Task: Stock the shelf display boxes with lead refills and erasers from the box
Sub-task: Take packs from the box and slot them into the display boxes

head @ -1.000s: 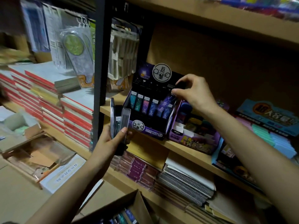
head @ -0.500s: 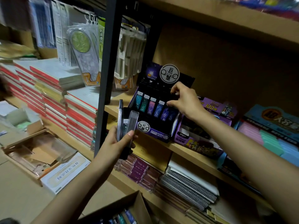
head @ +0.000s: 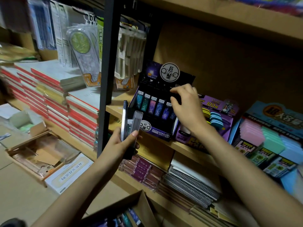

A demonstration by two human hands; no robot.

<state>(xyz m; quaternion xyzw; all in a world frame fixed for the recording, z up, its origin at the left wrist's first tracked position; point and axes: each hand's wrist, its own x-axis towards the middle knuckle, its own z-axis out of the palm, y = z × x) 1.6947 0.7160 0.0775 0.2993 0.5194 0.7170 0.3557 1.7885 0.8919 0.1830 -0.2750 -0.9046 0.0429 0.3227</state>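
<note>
A dark purple display box (head: 157, 130) stands on the middle shelf with a row of several lead refill cases (head: 154, 105) upright in it. My right hand (head: 186, 108) reaches over the box's right end, fingers pinched on a dark refill case at the back row. My left hand (head: 122, 143) is just left of the box's front corner, gripping a small bunch of lead refill cases (head: 131, 123) upright. At the bottom edge an open cardboard box (head: 141, 205) holds more refill cases (head: 124, 218).
To the right stand a purple eraser display box (head: 213, 126) and a blue one (head: 268, 128) with pastel erasers. A black shelf post (head: 106, 76) rises left of my left hand. Stacked notebooks (head: 77, 112) fill the left shelf; spiral notebooks (head: 188, 182) lie below. Cartons (head: 41, 153) sit on the floor.
My right hand has dropped from the box's upper right edge down onto the back row at its right end. The left hand has kept its bunch of cases beside the box.
</note>
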